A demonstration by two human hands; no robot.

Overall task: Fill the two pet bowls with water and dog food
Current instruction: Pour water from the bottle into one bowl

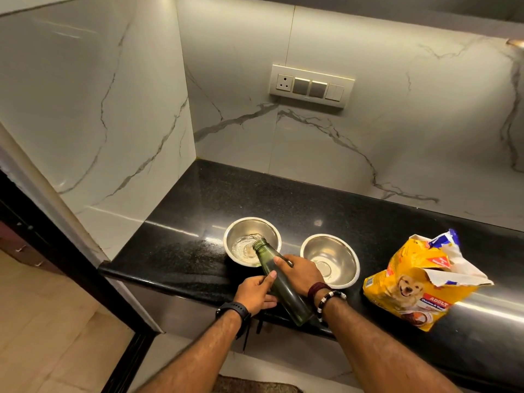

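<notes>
Both hands hold a green glass bottle (pixel 279 282), tilted neck-down over the black stone surface (pixel 184 251). The right hand (pixel 302 272) has its grip closed over the upper body of the bottle, fingers wrapped across the glass. The left hand (pixel 256 293) has its grip curled round the lower side of the bottle, thumb lying along the glass.

Just beyond the two grips, the bottle's mouth hangs inside the rim of the left steel bowl (pixel 241 228), and water is pooling and rippling in its bottom. Immediately to the right of the right hand's grip stands the second steel bowl (pixel 340 251), apart from the first; it looks dry, with nothing but reflections in it. Farther right of that grip lies a yellow dog food bag (pixel 414 290), torn open at the top, resting on the surface.

A black watch (pixel 234 310) sits on the left wrist, and beaded bands (pixel 326 293) circle the right wrist.
</notes>
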